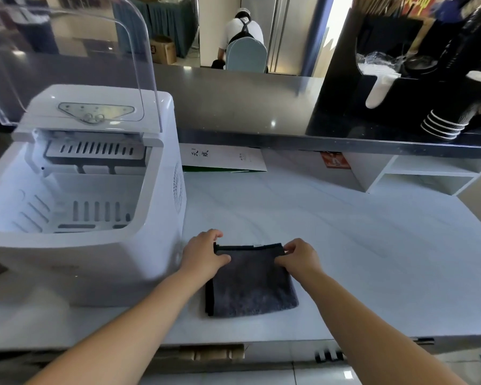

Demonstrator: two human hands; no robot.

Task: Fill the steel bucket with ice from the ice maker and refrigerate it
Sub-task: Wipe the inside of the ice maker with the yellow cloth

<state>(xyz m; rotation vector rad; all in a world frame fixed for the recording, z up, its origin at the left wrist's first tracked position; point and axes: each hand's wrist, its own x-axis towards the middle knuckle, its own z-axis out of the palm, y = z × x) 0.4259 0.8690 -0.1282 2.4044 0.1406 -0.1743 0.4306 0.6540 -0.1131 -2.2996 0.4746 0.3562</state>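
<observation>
A white ice maker (100,262) stands on the left of the counter with its clear lid (67,51) raised. Its inner basket (75,201) shows no ice. To its right a folded dark grey cloth (250,287) lies flat on the white counter (358,245). My left hand (203,257) pinches the cloth's far left corner. My right hand (300,257) pinches its far right corner. No steel bucket is in view.
A white paper bag (222,159) lies behind the cloth under a raised dark ledge (247,101). A black holder with stacked paper cups (439,123) stands at the back right. White cubby shelves (422,179) sit below it. A person is bent over in the background (243,31).
</observation>
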